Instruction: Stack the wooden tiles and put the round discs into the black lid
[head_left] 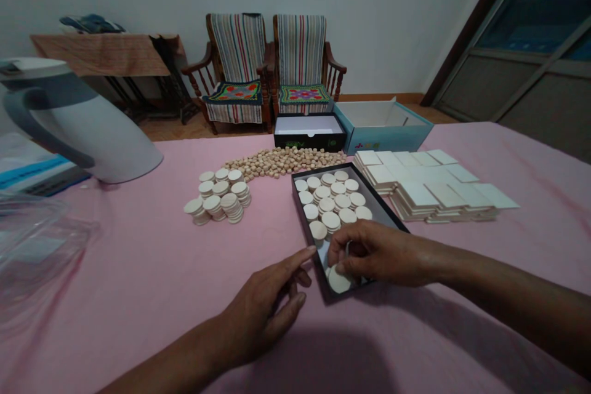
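Observation:
A shallow black-rimmed tray [302, 209] with a grey inside holds stacks of round pale wooden discs [330, 220]. My right hand [376, 252] reaches into its near part, fingers bent together over a disc [340, 279] at the near corner; what lies between the fingertips is partly hidden. My left hand [272, 305] rests by the tray's left edge, index finger stretched out to the rim, the other fingers loosely apart and holding nothing. More stacked discs [220, 197] stand on the pink cloth to the left.
Small wooden cubes [281, 161] are heaped behind the tray. Square white tiles [429, 188] are stacked to the right. A black box [309, 132] and a blue box [388, 126] stand at the back. On the left are a jug [87, 129] and clear plastic packaging [41, 252].

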`<state>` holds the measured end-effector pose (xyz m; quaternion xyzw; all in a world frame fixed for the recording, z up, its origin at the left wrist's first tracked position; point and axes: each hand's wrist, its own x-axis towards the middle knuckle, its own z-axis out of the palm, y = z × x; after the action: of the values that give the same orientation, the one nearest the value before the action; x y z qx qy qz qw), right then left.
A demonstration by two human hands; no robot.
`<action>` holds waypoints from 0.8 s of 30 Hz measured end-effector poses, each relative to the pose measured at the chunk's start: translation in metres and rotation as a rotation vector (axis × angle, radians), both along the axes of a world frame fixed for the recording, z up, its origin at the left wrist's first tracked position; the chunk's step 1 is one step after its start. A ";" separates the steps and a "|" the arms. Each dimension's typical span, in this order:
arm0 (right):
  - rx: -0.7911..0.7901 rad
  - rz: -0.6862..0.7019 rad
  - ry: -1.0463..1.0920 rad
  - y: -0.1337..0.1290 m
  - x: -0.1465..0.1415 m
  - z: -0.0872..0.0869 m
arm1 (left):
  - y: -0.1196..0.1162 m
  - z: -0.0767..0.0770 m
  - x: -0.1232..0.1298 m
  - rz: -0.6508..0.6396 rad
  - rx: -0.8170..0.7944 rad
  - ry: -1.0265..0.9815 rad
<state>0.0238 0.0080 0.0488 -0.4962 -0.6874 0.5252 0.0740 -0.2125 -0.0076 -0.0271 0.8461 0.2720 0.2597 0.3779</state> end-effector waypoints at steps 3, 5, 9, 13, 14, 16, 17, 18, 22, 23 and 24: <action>0.063 0.011 -0.049 0.000 0.004 0.004 | 0.000 0.002 0.000 -0.013 0.009 0.011; 0.120 0.036 -0.106 0.000 0.006 0.007 | -0.001 0.003 -0.001 -0.004 0.020 0.013; 0.176 0.089 -0.197 -0.004 0.005 0.009 | -0.001 0.004 -0.001 0.035 0.041 0.000; 0.169 0.102 -0.226 -0.005 0.004 0.010 | 0.000 0.003 0.000 0.043 0.084 0.000; 0.174 0.101 -0.222 -0.005 0.005 0.010 | 0.000 0.003 0.000 0.042 0.094 -0.003; 0.194 0.098 -0.206 -0.002 0.005 0.011 | 0.000 0.002 0.000 0.043 0.104 -0.013; 0.203 0.102 -0.192 -0.001 0.006 0.011 | 0.000 0.001 0.000 0.043 0.104 -0.015; 0.212 0.111 -0.173 0.000 0.006 0.011 | -0.001 0.001 0.000 0.045 0.103 -0.018; 0.223 0.232 -0.098 0.001 0.003 0.011 | -0.001 0.001 0.000 0.046 0.091 -0.012; 0.218 0.261 -0.096 0.001 0.002 0.011 | -0.001 0.001 0.000 0.043 0.091 -0.009; 0.213 0.280 -0.103 0.000 0.001 0.011 | -0.001 0.002 0.000 0.040 0.093 -0.007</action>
<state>0.0251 0.0083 0.0597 -0.4115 -0.8043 0.4284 0.0169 -0.2124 -0.0085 -0.0252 0.8561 0.2752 0.2826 0.3340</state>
